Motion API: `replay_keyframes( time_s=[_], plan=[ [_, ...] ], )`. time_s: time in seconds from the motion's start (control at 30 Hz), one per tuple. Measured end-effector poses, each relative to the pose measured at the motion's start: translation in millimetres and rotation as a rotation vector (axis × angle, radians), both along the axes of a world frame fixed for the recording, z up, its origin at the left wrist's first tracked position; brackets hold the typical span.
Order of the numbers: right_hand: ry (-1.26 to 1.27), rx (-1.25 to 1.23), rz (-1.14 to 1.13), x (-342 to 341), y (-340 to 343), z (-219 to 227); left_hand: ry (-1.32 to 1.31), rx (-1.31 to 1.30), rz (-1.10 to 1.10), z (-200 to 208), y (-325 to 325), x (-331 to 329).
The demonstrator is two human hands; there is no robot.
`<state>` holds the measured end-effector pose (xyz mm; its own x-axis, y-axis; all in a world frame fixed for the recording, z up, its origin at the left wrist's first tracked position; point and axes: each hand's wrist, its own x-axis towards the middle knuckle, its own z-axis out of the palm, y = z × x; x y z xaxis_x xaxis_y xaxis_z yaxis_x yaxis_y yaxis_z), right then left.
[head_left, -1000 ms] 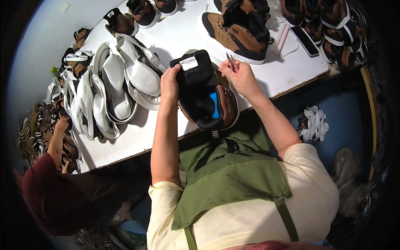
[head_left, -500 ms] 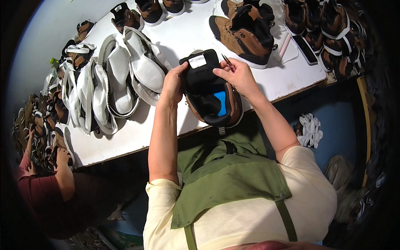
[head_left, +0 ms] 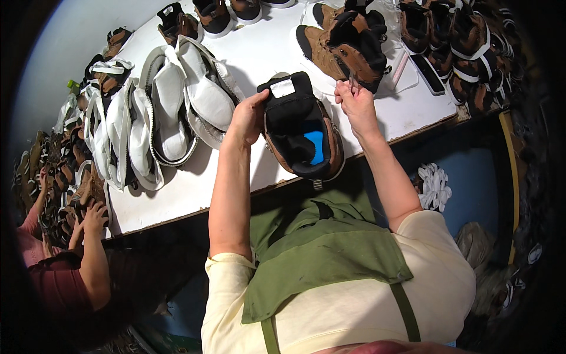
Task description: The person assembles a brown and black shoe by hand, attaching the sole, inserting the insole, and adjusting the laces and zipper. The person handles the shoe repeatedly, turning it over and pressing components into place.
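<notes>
shoes lead our count: we have one shoe (head_left: 303, 121) at hand, two brown-and-black shoes (head_left: 341, 58) standing close together beyond it, and, at the far right, a shoe pile (head_left: 469, 30) too crowded for us to number. we also count one slim pointed tool (head_left: 353, 86), one dark flat slab (head_left: 428, 75), and several white padded pieces (head_left: 169, 112) that overlap too much for a sure number.

our shoe is at the near edge of the white table (head_left: 407, 115), heel toward us; we cannot tell whether it rests there or is held above. its sides are brown, its lining (head_left: 288, 154) and raised tongue (head_left: 289, 107) black. we see one white label (head_left: 283, 88) on the tongue and one bright blue patch (head_left: 316, 146) inside. our left hand (head_left: 244, 120) grips the tongue's left edge; our right hand (head_left: 357, 105), apart from the shoe, is closed around the tool.
</notes>
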<state>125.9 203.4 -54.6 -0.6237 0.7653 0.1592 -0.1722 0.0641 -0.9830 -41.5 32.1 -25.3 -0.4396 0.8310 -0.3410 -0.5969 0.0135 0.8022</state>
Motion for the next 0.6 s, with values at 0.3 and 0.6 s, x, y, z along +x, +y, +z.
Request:
replay_keyframes(
  time_s=[0.3,0.6],
  plan=[
    [-0.008,0.014,0.216,-9,-15,13,0.018,0.049,0.022,-8,0,1],
    [-0.16,-0.047,0.264,-26,-13,8,0.752,0.189,0.433,-11,-4,26]
  ],
)
